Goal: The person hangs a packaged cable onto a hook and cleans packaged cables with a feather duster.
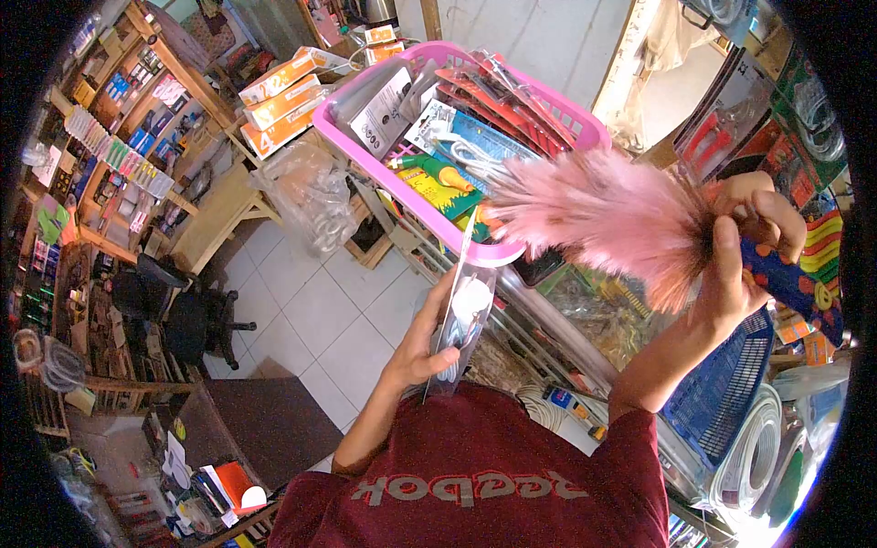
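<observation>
My right hand [740, 242] is closed around the dark blue patterned handle of a pink feather duster [612, 215]. The feathers point left, over the near right rim of a pink plastic basket [361, 169]. In my left hand [425, 342] is a clear flat package [464, 320], held upright and seen nearly edge-on, with something white and round inside. Its top is close to the basket's near corner and the feather tips. The basket holds red packaged items [502, 105], a blue-and-white packet with white cable, and a yellow-green packet [434, 192].
Orange-and-white boxes [283, 105] and a clear plastic bag [315, 201] lie left of the basket. A blue crate [722, 393] and coiled hose [749, 447] are at the lower right. A black chair [187, 310] and stocked shelves stand at left.
</observation>
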Available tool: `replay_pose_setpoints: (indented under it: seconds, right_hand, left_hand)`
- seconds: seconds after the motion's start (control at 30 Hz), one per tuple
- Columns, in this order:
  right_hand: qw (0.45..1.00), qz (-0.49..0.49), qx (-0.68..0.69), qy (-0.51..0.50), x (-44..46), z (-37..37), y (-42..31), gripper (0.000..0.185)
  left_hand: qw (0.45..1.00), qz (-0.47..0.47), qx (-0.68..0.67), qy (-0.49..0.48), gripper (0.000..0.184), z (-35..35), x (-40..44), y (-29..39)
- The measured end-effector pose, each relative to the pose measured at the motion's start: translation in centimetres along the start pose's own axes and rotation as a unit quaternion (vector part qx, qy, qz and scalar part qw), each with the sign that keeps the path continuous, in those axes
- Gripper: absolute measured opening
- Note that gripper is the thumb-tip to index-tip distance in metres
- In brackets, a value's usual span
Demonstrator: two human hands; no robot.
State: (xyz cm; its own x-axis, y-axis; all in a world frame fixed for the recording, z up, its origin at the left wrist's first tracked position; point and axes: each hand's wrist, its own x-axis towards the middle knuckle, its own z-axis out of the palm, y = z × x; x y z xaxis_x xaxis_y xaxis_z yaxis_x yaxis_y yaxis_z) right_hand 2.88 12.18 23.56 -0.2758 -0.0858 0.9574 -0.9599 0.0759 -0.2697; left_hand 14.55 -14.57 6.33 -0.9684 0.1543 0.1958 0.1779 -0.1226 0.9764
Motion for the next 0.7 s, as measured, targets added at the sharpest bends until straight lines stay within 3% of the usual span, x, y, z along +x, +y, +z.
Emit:
replay_pose_setpoints:
  seconds: [0.27, 0.4, 0.5, 0.7]
  right_hand:
    - [0.992, -0.006, 0.12, 0.046, -0.7, 2.6, -1.8, 0.024]
    - [0.976, -0.044, 0.213, 0.03, -1.2, 3.1, -2.3, 0.027]
    - [0.967, -0.054, 0.23, -0.091, -0.6, 1.1, -2.4, 0.029]
    - [0.952, -0.08, 0.248, -0.159, -0.1, 0.9, -3.1, 0.027]
  left_hand:
    - [1.0, -0.01, 0.018, -0.001, 0.102, -0.1, -0.1, 0.1]
    - [1.0, 0.001, 0.023, -0.009, 0.102, -0.2, 0.1, 0.1]
    - [1.0, 0.008, 0.019, -0.015, 0.102, -0.3, 0.1, -0.1]
    - [1.0, 0.011, 0.009, -0.023, 0.103, -0.2, 0.3, 0.3]
